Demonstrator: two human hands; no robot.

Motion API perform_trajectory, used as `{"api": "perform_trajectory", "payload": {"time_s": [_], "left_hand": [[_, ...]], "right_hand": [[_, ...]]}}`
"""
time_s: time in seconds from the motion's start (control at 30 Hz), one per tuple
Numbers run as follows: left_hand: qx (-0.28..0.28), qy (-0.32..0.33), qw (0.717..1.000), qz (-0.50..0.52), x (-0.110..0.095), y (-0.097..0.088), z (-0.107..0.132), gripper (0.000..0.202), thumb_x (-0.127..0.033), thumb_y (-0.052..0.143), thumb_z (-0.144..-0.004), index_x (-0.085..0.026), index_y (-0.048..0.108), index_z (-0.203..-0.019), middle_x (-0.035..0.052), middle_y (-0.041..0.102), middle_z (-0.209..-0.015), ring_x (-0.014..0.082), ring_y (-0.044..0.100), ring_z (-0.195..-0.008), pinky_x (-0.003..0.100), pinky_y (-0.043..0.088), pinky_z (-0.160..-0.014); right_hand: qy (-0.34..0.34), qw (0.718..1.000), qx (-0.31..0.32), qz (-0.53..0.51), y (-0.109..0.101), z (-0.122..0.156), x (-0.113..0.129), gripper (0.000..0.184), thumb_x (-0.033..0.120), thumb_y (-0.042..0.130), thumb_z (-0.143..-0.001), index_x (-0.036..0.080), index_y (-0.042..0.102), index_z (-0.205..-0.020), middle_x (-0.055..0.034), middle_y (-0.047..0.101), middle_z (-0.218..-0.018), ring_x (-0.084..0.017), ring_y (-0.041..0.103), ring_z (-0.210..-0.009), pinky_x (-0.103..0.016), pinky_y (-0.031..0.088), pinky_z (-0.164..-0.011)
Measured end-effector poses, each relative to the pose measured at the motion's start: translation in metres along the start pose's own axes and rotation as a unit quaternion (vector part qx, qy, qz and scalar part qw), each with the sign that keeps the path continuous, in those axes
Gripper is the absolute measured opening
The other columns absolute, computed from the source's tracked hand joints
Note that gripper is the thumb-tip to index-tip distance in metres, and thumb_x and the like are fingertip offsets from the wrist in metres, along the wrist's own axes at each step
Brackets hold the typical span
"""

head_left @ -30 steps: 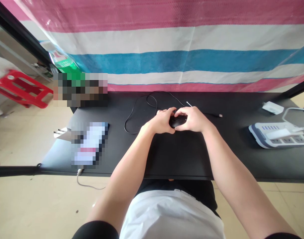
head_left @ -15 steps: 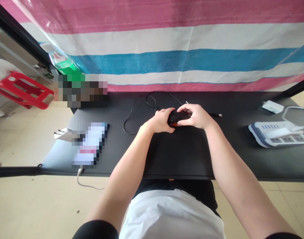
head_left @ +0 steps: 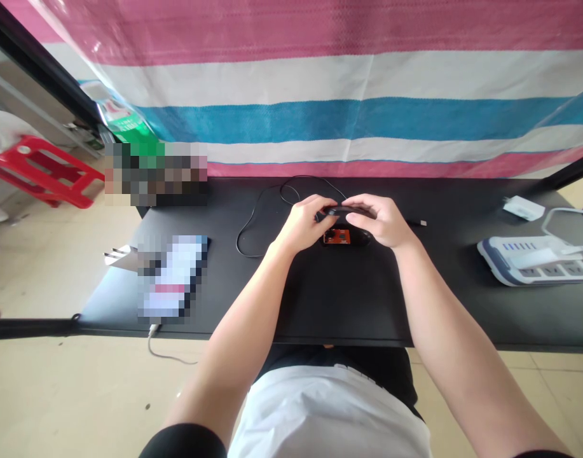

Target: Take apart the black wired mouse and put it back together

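Between them, my left hand (head_left: 311,219) and my right hand (head_left: 381,221) hold the black top shell of a computer mouse (head_left: 344,210). Fingers and thumbs of both hands are closed on its two ends. Just below it, on the black table, lies the mouse base (head_left: 362,238), with an orange circuit board (head_left: 337,236) showing inside. Part of the base is hidden under the shell and my fingers. A thin black cable (head_left: 247,222) loops on the table behind my left hand. To the right of my right hand lies a USB plug (head_left: 421,223).
A white power strip (head_left: 534,261) and a white charger (head_left: 524,208) are on the right. On the left lie a blurred phone (head_left: 174,277) and another plug adapter (head_left: 122,256). A green-labelled bottle (head_left: 133,130) stands at the back left, before a striped sheet (head_left: 320,121).
Both hands have lifted the top shell off the mouse base and tilted it backward. The orange circuit board, mostly covered before, is now exposed.
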State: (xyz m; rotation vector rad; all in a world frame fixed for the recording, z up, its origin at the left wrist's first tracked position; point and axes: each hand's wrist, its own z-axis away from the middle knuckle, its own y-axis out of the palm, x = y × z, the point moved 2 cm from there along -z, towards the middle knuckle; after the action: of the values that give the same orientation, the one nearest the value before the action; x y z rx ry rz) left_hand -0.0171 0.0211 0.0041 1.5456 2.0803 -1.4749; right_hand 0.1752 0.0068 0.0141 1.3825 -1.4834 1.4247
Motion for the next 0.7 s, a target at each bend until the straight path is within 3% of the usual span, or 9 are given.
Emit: {"api": "perform_trajectory", "payload": {"time_s": [0.2,0.33,0.53,0.7], "left_hand": [[-0.088,-0.055,0.993,-0.053,-0.002,-0.002,-0.002,0.019,-0.034,0.062,-0.092,-0.017,0.070,-0.092,0.0024,0.070,-0.079,0.0129,0.062,-0.068,0.026,0.048,-0.070],[-0.105,-0.148,0.981,-0.065,-0.004,-0.005,-0.004,0.026,-0.040,0.062,-0.090,-0.018,0.068,-0.079,-0.0014,0.062,-0.063,0.0118,0.054,-0.057,0.025,0.045,-0.064],[-0.102,-0.232,0.967,-0.030,-0.007,-0.006,-0.004,0.022,-0.040,0.061,-0.088,-0.020,0.070,-0.090,-0.0017,0.063,-0.063,0.0136,0.057,-0.061,0.026,0.046,-0.066],[-0.106,-0.248,0.962,-0.050,-0.002,-0.007,-0.004,0.021,-0.038,0.062,-0.087,-0.019,0.071,-0.085,-0.0008,0.064,-0.064,0.0143,0.058,-0.060,0.027,0.045,-0.066]], "right_hand": [[0.047,0.992,-0.012,-0.119,0.004,-0.002,0.003,0.048,0.058,0.079,-0.069,0.021,0.072,-0.097,-0.0040,0.074,-0.084,-0.022,0.073,-0.075,-0.030,0.055,-0.058],[0.049,0.981,-0.084,-0.170,0.000,-0.007,-0.004,0.054,0.066,0.077,-0.066,0.023,0.068,-0.097,-0.0027,0.070,-0.083,-0.023,0.074,-0.071,-0.031,0.054,-0.051],[0.050,0.984,-0.154,-0.069,-0.002,-0.011,-0.017,0.058,0.076,0.068,-0.070,0.023,0.066,-0.092,-0.0027,0.061,-0.071,-0.028,0.075,-0.067,-0.035,0.054,-0.047],[0.009,0.987,-0.149,0.066,0.003,-0.005,-0.017,0.062,0.075,0.058,-0.080,0.021,0.067,-0.109,-0.0054,0.070,-0.076,-0.026,0.073,-0.064,-0.035,0.055,-0.050]]}}
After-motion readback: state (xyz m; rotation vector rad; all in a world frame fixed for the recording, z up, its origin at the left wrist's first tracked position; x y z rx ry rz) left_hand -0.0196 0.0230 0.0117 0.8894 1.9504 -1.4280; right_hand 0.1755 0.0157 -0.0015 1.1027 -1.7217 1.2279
